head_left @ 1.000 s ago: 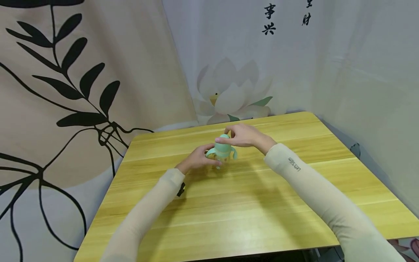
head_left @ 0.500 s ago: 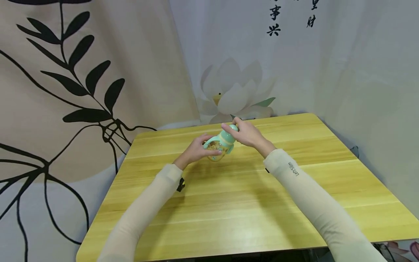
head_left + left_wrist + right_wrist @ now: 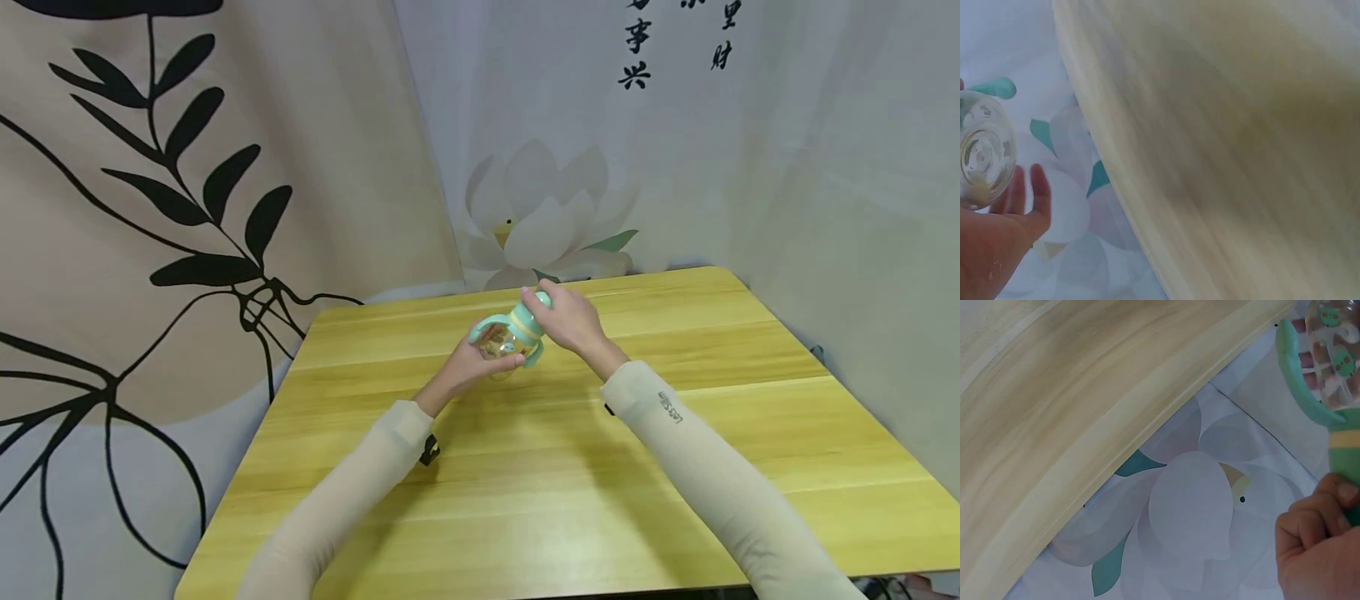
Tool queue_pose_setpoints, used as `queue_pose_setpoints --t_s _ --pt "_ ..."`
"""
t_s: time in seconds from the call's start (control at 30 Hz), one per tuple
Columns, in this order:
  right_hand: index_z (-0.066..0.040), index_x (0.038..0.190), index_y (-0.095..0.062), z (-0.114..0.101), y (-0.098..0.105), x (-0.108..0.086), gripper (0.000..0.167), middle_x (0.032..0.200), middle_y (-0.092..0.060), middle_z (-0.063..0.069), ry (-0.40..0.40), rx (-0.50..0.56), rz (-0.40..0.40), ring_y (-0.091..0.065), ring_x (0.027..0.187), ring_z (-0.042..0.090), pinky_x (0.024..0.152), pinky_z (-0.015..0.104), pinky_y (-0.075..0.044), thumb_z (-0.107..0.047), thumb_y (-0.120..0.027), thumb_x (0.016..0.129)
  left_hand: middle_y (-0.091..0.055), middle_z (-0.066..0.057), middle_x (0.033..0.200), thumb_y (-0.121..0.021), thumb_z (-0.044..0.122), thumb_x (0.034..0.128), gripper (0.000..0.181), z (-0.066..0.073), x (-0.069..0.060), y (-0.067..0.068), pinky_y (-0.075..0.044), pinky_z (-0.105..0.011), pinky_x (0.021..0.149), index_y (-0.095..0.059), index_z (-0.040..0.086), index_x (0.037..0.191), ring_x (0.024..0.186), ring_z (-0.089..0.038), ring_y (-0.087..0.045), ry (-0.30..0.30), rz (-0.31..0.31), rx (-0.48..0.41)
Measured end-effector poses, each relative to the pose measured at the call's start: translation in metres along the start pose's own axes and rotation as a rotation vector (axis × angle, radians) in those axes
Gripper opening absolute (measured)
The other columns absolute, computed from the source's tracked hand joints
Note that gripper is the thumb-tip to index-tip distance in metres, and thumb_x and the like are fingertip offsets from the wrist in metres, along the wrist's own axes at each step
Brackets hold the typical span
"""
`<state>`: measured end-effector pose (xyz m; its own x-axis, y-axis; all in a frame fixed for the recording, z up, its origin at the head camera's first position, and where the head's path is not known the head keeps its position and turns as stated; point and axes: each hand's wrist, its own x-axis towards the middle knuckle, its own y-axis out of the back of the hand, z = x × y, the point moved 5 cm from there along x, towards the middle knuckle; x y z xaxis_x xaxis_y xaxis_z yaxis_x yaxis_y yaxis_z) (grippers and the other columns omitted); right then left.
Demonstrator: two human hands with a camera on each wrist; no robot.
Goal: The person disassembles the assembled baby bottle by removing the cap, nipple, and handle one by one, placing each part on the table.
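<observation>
A clear baby bottle [image 3: 504,342] with a mint-green collar, a yellow band and two green handles is held tilted above the table, its top leaning to the right. My left hand [image 3: 474,364] grips the clear body from the left and below; the left wrist view shows the round base [image 3: 984,153] against the palm. With curled fingers, my right hand [image 3: 573,321] grips the green top [image 3: 542,300]. In the right wrist view one green handle [image 3: 1297,381] and printed green figures on the clear body [image 3: 1338,359] show, above my right hand [image 3: 1319,544].
A wood-grain table [image 3: 510,492] spans the view below the hands. Behind its far edge hangs a pale curtain with a lotus print [image 3: 551,217], and at the left one with black leaves [image 3: 206,271].
Both hands have lifted the bottle, which has gone from nearly upright to tilted with its top to the right. The right fingers now wrap further round the green top.
</observation>
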<state>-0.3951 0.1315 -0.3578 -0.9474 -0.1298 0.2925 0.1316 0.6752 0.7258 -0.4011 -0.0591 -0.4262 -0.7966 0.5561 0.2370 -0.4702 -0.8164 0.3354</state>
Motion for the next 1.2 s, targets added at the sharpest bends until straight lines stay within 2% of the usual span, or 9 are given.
queue_pose_setpoints --t_s 0.17,0.27,0.43,0.6,0.8,0.87,0.93,1.07,1.2 --pt "-0.018 0.115 -0.066 -0.003 -0.003 -0.002 0.051 0.073 -0.058 0.006 0.024 -0.012 0.053 -0.051 0.062 0.025 0.057 0.038 -0.040 -0.059 -0.037 0.109 -0.063 0.002 0.138 -0.090 0.044 0.0862 0.068 -0.003 -0.004 -0.007 -0.057 -0.042 0.102 -0.057 0.027 0.143 0.125 -0.022 -0.063 0.025 0.032 0.050" --pt "-0.019 0.112 -0.068 -0.006 -0.001 -0.004 0.048 0.072 -0.057 0.006 0.048 -0.001 0.083 -0.050 0.061 0.025 0.057 0.039 -0.039 -0.057 -0.037 0.109 -0.066 -0.001 0.135 -0.089 0.038 0.0889 0.063 -0.003 -0.005 -0.008 -0.060 -0.040 0.096 -0.059 0.023 0.142 0.120 -0.023 -0.067 0.015 0.022 0.024" --pt "-0.018 0.122 -0.071 -0.009 0.003 -0.008 0.052 0.071 -0.056 0.005 0.072 0.026 0.119 -0.049 0.061 0.024 0.057 0.038 -0.038 -0.055 -0.037 0.109 -0.070 -0.003 0.129 -0.085 0.029 0.0928 0.053 0.003 -0.006 -0.009 -0.060 -0.038 0.095 -0.062 0.021 0.139 0.115 -0.023 -0.070 -0.039 0.000 0.012" --pt "-0.015 0.114 -0.072 -0.011 0.003 -0.009 0.050 0.068 -0.053 0.005 0.102 0.076 0.125 -0.045 0.059 0.023 0.057 0.037 -0.036 -0.052 -0.039 0.109 -0.071 -0.002 0.125 -0.085 0.027 0.0931 0.047 0.004 -0.009 -0.008 -0.060 -0.038 0.094 -0.063 0.020 0.135 0.112 -0.022 -0.071 -0.061 0.008 0.014" --pt "-0.014 0.129 -0.074 -0.005 -0.001 -0.008 0.053 0.095 -0.072 0.011 0.074 0.132 0.101 -0.058 0.076 0.026 0.066 0.038 -0.044 -0.051 -0.041 0.109 -0.071 -0.007 0.122 -0.083 0.017 0.0945 0.043 0.002 -0.007 -0.007 -0.062 -0.037 0.089 -0.063 0.014 0.133 0.108 -0.025 -0.071 -0.100 -0.029 -0.024" --pt "-0.012 0.126 -0.074 -0.004 -0.003 -0.007 0.053 0.100 -0.073 0.013 0.076 0.155 0.080 -0.061 0.081 0.029 0.070 0.040 -0.047 -0.050 -0.041 0.110 -0.070 -0.009 0.122 -0.082 0.013 0.0951 0.042 0.000 -0.007 -0.006 -0.061 -0.036 0.090 -0.062 0.013 0.132 0.109 -0.025 -0.070 -0.110 -0.044 -0.041" --pt "-0.010 0.130 -0.073 -0.003 -0.006 -0.006 0.054 0.109 -0.075 0.014 0.075 0.197 0.054 -0.065 0.090 0.030 0.077 0.041 -0.051 -0.049 -0.040 0.111 -0.070 -0.011 0.121 -0.080 0.010 0.0962 0.038 -0.001 -0.008 -0.005 -0.061 -0.036 0.090 -0.062 0.011 0.130 0.108 -0.026 -0.070 -0.118 -0.051 -0.063" --pt "-0.002 0.112 -0.069 0.002 -0.008 -0.006 0.059 0.096 -0.068 0.016 0.022 0.392 0.006 -0.063 0.090 0.029 0.083 0.041 -0.054 -0.051 -0.037 0.113 -0.069 -0.014 0.113 -0.076 0.010 0.0982 0.031 0.002 -0.012 -0.007 -0.061 -0.037 0.086 -0.063 0.008 0.126 0.102 -0.024 -0.069 -0.138 -0.067 -0.085" --pt "-0.006 0.095 -0.060 0.002 -0.006 -0.004 0.055 0.083 -0.058 0.008 -0.002 0.523 0.000 -0.059 0.079 0.022 0.077 0.035 -0.055 -0.051 -0.036 0.114 -0.069 -0.009 0.109 -0.076 0.015 0.0984 0.032 0.007 -0.014 -0.007 -0.062 -0.036 0.085 -0.063 0.007 0.126 0.099 -0.021 -0.070 -0.163 -0.064 -0.087"
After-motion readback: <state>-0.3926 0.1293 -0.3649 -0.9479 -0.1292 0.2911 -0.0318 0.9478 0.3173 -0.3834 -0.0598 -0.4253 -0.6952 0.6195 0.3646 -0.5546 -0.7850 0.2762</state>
